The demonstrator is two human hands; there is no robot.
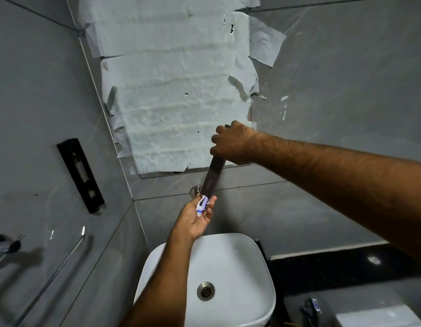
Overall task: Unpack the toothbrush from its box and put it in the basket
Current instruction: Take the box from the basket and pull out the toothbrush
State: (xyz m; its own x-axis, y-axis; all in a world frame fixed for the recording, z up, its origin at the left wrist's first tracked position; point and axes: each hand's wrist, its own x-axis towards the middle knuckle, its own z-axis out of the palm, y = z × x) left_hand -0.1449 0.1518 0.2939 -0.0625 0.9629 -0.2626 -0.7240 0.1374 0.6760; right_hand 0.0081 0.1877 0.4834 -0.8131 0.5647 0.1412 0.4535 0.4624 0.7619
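Toothbrush (203,205) half out of box (212,177), pinched by left hand (197,217).

White basin (230,263) with a metal drain (205,290), beside a black stone counter (334,265).

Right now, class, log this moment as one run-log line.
right hand: holds box | left hand: pulling toothbrush out | over sink | basket: unseen

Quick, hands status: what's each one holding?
Left hand: closed on the toothbrush end sticking out of the box.
Right hand: closed on the box's upper end.
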